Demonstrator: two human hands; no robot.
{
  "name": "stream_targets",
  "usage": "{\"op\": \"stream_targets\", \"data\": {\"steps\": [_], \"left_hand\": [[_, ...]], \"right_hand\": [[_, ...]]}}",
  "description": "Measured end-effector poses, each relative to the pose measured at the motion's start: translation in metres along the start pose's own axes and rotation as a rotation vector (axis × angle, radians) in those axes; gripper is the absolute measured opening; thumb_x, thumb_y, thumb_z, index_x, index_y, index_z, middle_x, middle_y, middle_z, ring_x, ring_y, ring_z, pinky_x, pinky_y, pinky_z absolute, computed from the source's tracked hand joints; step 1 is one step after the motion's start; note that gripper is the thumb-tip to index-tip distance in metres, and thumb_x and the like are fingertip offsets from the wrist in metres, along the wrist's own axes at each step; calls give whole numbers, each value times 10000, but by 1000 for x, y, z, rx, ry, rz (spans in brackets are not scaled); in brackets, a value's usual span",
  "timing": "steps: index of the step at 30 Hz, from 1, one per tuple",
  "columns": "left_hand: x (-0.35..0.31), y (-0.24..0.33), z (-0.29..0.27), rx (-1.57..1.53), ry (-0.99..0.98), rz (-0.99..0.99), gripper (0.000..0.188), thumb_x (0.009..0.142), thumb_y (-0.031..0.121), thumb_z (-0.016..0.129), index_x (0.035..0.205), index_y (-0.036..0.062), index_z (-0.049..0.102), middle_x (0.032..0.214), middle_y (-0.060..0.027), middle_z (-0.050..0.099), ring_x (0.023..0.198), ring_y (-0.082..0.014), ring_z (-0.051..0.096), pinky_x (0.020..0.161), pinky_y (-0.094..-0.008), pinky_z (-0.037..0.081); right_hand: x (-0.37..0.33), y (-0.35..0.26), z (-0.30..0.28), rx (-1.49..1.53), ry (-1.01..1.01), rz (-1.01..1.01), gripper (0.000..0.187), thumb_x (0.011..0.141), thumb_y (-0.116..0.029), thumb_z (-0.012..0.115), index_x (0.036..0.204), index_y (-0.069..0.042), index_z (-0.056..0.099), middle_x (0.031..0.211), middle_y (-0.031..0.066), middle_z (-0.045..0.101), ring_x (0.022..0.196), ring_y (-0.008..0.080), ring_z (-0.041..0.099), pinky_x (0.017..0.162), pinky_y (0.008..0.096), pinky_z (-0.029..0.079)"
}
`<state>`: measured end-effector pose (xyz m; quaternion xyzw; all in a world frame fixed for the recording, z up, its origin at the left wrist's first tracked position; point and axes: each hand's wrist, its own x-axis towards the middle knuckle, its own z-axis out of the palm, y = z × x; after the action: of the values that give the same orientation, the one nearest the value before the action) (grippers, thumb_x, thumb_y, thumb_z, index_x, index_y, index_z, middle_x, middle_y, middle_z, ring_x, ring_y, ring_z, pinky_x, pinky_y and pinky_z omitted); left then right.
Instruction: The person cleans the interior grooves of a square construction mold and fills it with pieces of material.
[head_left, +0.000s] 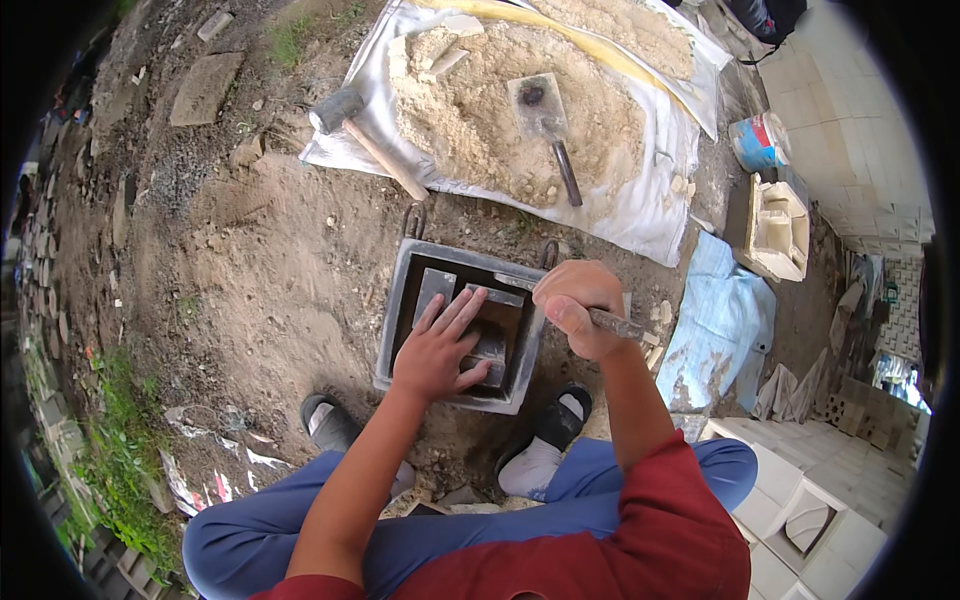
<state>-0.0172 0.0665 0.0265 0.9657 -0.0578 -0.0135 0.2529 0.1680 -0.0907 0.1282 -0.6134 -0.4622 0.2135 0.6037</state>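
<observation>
Box point(391, 320), dark grey and open-topped, is sitting on bare dirt between a person's feet and holding dark grey inserts point(434, 288), their exact number being partly hidden by a hand. Beyond it, a white sheet point(668, 222) is bearing pale, crumbly material point(450, 112), while a bucket point(758, 145) in blue, red and white is standing at the right, its contents hard to tell. The left hand point(432, 352) is reaching down into the box, palm down, its fingers spreading apart over the inserts. The right hand point(583, 308) is clamping itself around a bar-like tool point(620, 325), whose far end is pointing left over the far rim. Two loops point(414, 220) are jutting from that side. One mallet point(384, 160) is lying across the sheet's left corner, one trowel point(562, 168) is resting on the pale material, and two dark sandals point(336, 427) are flanking the box. One light-blue cloth point(712, 320) is lying to the right, near one hollowed cream block point(778, 232).
</observation>
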Motion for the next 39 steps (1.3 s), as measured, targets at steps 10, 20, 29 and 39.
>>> {"op": "stream_targets", "data": {"steps": [10,20,29,39], "left_hand": [[1,-1,4,-10,-15,-9,409,851,495,648,1001,127,743,1661,-85,292,1527,-232,281,1250,-470,176],[9,3,5,4,12,15,414,850,496,649,1011,128,749,1651,-90,311,1526,-234,285,1243,-472,191],[6,7,2,-18,40,27,418,855,490,652,936,85,720,1667,-89,277,1523,-229,289,1243,-473,198],[0,-2,6,-25,57,9,399,851,480,662,914,89,711,1662,-95,291,1523,-227,290,1241,-474,197]], "right_hand": [[7,9,2,-133,-6,77,355,966,-122,592,643,-3,506,557,113,449,470,302,443,474,383,332],[-5,29,4,-87,10,31,343,964,-108,587,645,-5,515,559,119,449,467,301,398,473,379,340],[-9,37,6,-38,26,-36,393,972,-133,589,630,1,451,546,121,376,472,252,380,479,392,311],[10,-2,13,-71,2,68,377,931,-186,605,625,-1,486,546,87,480,489,247,474,492,370,363]]}}
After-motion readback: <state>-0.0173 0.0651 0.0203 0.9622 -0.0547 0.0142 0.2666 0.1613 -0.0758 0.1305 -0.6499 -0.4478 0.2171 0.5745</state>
